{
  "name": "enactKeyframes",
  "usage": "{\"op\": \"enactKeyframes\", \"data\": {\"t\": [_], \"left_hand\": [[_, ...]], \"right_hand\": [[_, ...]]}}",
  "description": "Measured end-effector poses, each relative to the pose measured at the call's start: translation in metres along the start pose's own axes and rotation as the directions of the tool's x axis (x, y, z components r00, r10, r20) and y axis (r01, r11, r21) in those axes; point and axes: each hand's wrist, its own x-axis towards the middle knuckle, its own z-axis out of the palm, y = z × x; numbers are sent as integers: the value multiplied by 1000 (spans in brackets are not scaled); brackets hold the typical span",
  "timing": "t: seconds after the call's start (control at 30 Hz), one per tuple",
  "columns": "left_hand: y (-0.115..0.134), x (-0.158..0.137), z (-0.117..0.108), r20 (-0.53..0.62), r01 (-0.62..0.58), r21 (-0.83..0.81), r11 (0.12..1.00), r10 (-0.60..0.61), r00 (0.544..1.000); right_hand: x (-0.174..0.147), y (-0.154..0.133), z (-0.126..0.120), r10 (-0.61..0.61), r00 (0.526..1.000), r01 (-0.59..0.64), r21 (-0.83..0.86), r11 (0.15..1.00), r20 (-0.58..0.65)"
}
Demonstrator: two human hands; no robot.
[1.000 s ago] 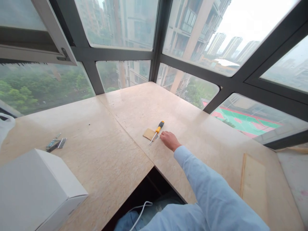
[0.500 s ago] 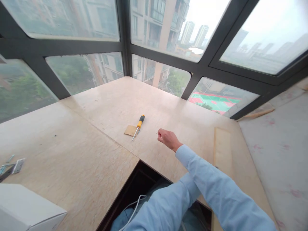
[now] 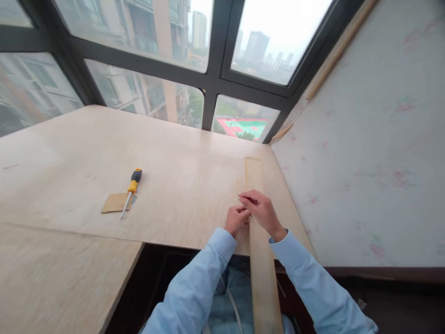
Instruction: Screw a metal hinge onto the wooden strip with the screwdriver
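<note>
My right hand (image 3: 263,212) is closed in a pinch above a long pale wooden board (image 3: 262,273). A thin screw (image 3: 237,199) pokes out to the left from its fingertips. My left hand (image 3: 238,219) sits just below and left of it, at the board's left edge, fingers curled together. Something small and shiny shows by the left fingertips, too small to name. The board runs from the tabletop out over my lap. Left of both hands lies a screwdriver (image 3: 132,186) with a yellow and black handle, its shaft across a brown flat piece (image 3: 113,204).
A few small screws (image 3: 134,199) lie beside the screwdriver shaft. The beige tabletop (image 3: 181,171) has a dark cut-out (image 3: 153,273) at my lap, where a white cable (image 3: 233,304) hangs. A patterned wall (image 3: 354,185) rises on the right, and framed windows (image 3: 146,60) stand behind.
The view has swung right. My right hand, with the screw, has moved from the open tabletop over to the board. My left hand, hidden before, now shows beside it.
</note>
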Motion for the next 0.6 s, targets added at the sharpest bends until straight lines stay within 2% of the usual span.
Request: {"op": "enactKeyframes", "data": {"t": [0.13, 0.23, 0.4, 0.6], "left_hand": [[1, 0, 6, -6, 3, 6, 1000, -3, 1000], [4, -1, 6, -22, 7, 29, 1000, -7, 1000], [8, -5, 8, -27, 6, 15, 1000, -6, 1000], [9, -6, 8, -35, 12, 18, 1000, -12, 999]], "right_hand": [[-27, 25, -41, 106, 984, -111, -29, 993, -142], [-41, 36, -53, 99, 975, -118, -90, 989, -197], [-47, 41, -44, -17, 985, -20, -212, 977, -169], [-43, 51, -31, -100, 988, 60, -297, 953, -121]]}}
